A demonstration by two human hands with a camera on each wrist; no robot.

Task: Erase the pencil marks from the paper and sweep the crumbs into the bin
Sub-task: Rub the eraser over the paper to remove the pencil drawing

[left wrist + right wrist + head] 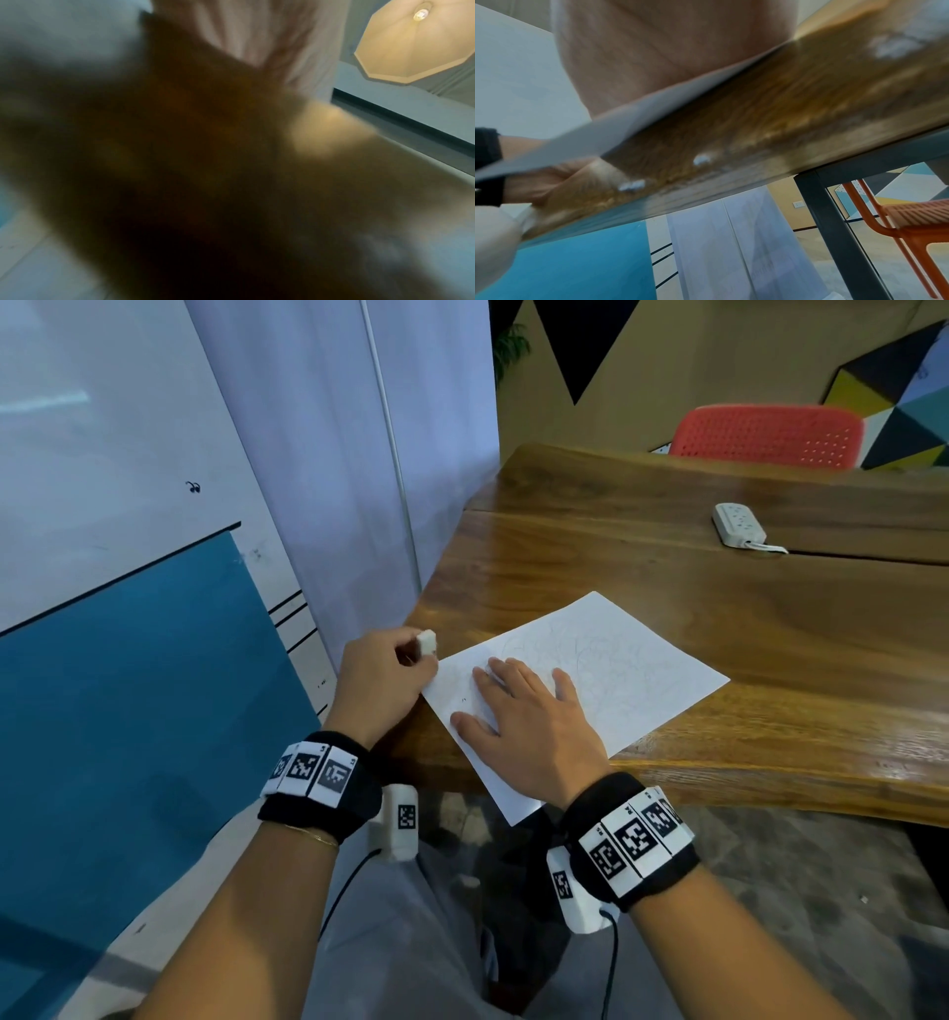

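Right hand [534, 731] lying flat, pinning paper [631, 670] overhanging counter [770, 618]; left-hand fingers [411, 654] pinching eraser [426, 643]; hard rubbing risks creasing the unsupported corner.

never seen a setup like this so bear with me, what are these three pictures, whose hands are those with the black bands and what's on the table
There is no machine here: a person wears three cameras, one on the head and one on each wrist. The black bands with square codes hold the wrist cameras.

The head picture looks down at both hands. The left hand pinches a small white eraser at the corner of a sheet of paper, which carries faint pencil scribbles. The right hand lies flat on the paper, fingers spread, apparently holding it down. The paper lies on a wooden table, its near corner hanging over the edge. Further back lies a white power strip, with a red chair behind the table.

The left wrist picture is mostly a dark blur. The right wrist picture looks up along the table edge. No bin shows in any picture.
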